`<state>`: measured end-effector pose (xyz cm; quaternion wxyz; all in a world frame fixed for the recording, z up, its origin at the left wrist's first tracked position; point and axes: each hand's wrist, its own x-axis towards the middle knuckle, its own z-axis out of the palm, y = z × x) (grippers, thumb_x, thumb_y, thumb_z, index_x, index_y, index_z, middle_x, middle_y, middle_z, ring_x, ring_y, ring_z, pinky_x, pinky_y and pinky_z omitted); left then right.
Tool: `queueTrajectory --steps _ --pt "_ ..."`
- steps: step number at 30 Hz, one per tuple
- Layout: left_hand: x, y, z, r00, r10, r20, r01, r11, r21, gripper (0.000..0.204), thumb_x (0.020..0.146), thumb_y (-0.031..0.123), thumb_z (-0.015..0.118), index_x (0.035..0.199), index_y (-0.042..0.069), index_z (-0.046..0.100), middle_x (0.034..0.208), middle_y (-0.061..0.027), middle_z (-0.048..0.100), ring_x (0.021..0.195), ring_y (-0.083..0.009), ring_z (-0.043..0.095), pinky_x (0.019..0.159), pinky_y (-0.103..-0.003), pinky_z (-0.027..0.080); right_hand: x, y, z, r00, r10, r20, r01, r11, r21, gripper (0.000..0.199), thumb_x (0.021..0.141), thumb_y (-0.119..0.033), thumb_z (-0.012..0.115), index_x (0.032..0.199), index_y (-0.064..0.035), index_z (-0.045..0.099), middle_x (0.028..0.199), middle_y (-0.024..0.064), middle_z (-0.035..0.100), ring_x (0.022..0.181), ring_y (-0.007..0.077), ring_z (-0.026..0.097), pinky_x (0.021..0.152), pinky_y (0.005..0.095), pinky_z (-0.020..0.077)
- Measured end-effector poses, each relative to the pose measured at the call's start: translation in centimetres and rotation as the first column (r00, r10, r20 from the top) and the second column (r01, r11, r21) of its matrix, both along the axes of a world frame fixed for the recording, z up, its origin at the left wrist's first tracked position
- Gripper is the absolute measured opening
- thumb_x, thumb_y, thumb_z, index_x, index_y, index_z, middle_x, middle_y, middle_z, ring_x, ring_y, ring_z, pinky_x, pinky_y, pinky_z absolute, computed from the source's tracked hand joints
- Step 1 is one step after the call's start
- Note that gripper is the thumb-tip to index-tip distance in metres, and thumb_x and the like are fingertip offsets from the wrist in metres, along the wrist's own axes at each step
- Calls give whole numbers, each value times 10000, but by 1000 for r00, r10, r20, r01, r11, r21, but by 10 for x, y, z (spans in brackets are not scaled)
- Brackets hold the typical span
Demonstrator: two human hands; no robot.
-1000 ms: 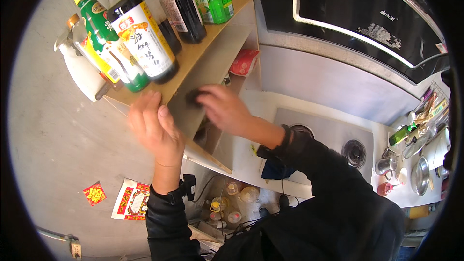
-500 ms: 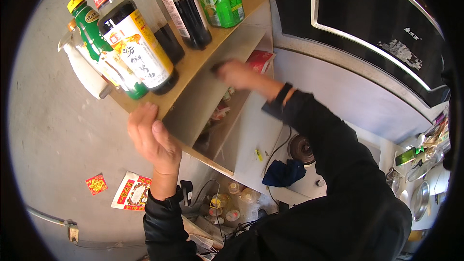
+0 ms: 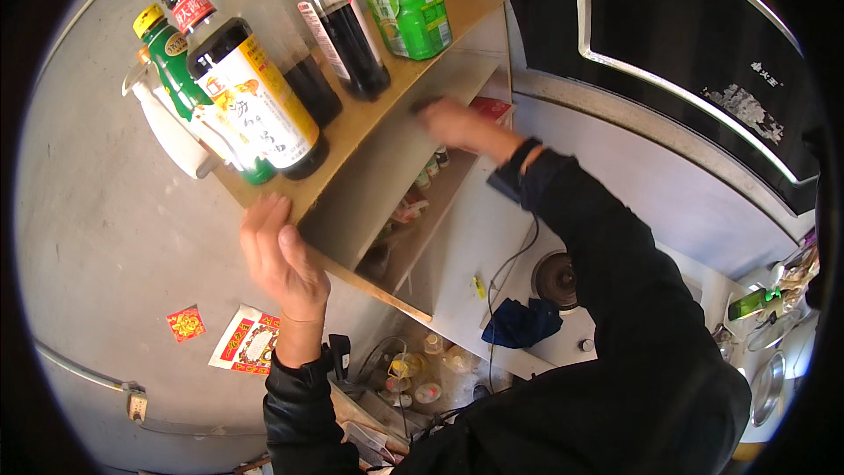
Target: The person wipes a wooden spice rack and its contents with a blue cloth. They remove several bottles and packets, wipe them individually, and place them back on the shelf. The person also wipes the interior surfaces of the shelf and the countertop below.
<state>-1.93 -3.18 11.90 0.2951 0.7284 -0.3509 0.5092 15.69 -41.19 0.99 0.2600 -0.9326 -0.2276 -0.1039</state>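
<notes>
My left hand (image 3: pixel 283 251) holds the near left corner of a wooden shelf unit (image 3: pixel 359 145), fingers bent at the edge of its top board and thumb apart. Inside the upper compartment, my right hand (image 3: pixel 462 130) is closed on a small dark thing (image 3: pixel 428 106), held against the pale inner board; motion blur hides its kind. On the top board stand a dark sauce bottle with a white and yellow label (image 3: pixel 259 101), a red-capped bottle (image 3: pixel 303 79), another bottle of dark liquid (image 3: pixel 347 44), a green bottle (image 3: pixel 171 57) and a green plastic container (image 3: pixel 404 4).
Small packets and jars (image 3: pixel 411 207) lie in the lower compartment. A white counter (image 3: pixel 457 251) holds a round burner (image 3: pixel 556 280), a dark blue cloth (image 3: pixel 523 321) and a cable. Several containers (image 3: pixel 413 369) sit on the floor below. A black glossy panel (image 3: pixel 686 35) hangs at upper right.
My right hand has slid a little toward the far right along the inner board with the dark thing. My left hand stays at the corner. The whole view has shifted slightly.
</notes>
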Motion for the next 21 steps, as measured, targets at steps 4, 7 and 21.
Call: queueTrajectory --steps 4,7,21 --pt "0 19 0 999 45 24 -45 999 0 423 1159 279 432 1148 -59 686 1202 -229 681 1167 -390 645 1082 -469 475 -117 208 7 762 400 509 -435 899 -55 319 755 -80 682 1037 44 765 1169 214 748 1127 399 702 1043 438 541" --pt "0 19 -2 998 54 23 -54 999 -7 373 1139 231 452 1146 -62 684 1187 -242 689 1137 -415 648 1082 -510 477 -120 190 12 697 338 632 -374 924 -82 318 748 -71 666 1025 60 750 1110 233 741 1076 401 709 1009 444 562" --pt "3 20 0 998 39 52 -38 999 -17 375 1137 245 459 1155 -53 685 1172 -236 690 1149 -424 643 1090 -508 471 -85 170 -1 584 404 704 -423 892 -161 198 743 -80 688 895 29 752 986 221 742 990 399 716 936 449 578"
